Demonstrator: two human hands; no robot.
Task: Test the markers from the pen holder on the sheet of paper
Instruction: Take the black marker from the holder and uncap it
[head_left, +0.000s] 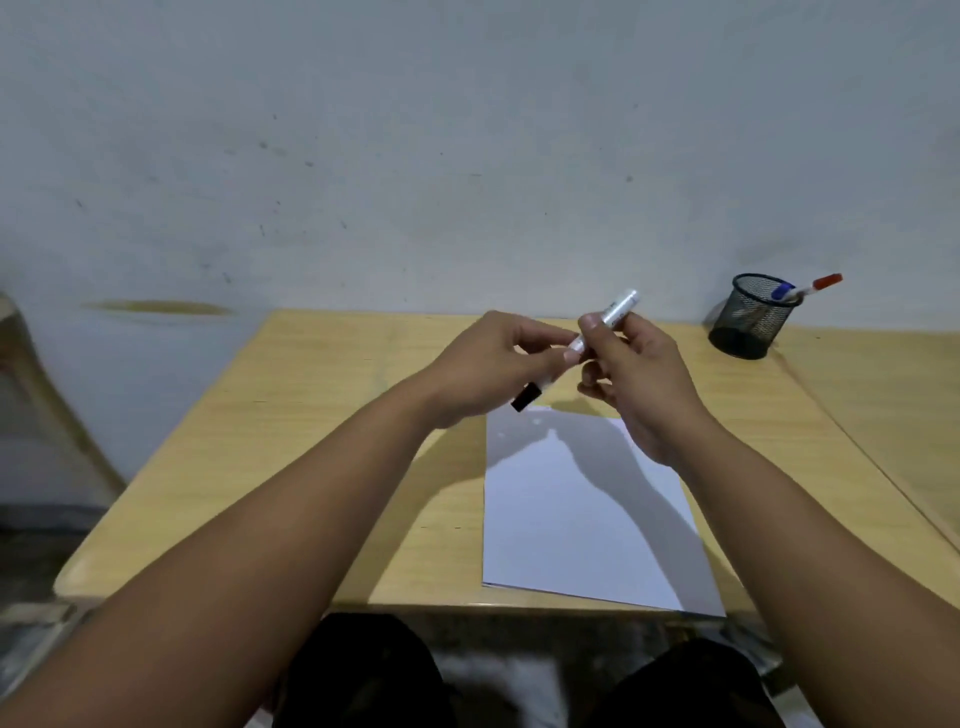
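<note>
I hold a white marker (613, 314) with a black cap (525, 398) slanted above the far end of the paper (582, 519). My right hand (634, 379) grips the white barrel near its middle. My left hand (488, 364) pinches the lower part of the barrel just above the black cap, which sticks out below its fingers. The cap looks seated on the marker. The white sheet lies flat on the wooden table (291, 415), with no marks visible on it. A black mesh pen holder (750, 317) stands at the far right with a blue-capped marker (783, 291) and a red-capped marker (823, 283) in it.
A pale wall rises right behind the table. A second wooden tabletop (893, 405) adjoins on the right. Part of a light chair (47, 405) shows at the left. My dark-clothed knees (363, 670) sit under the near table edge.
</note>
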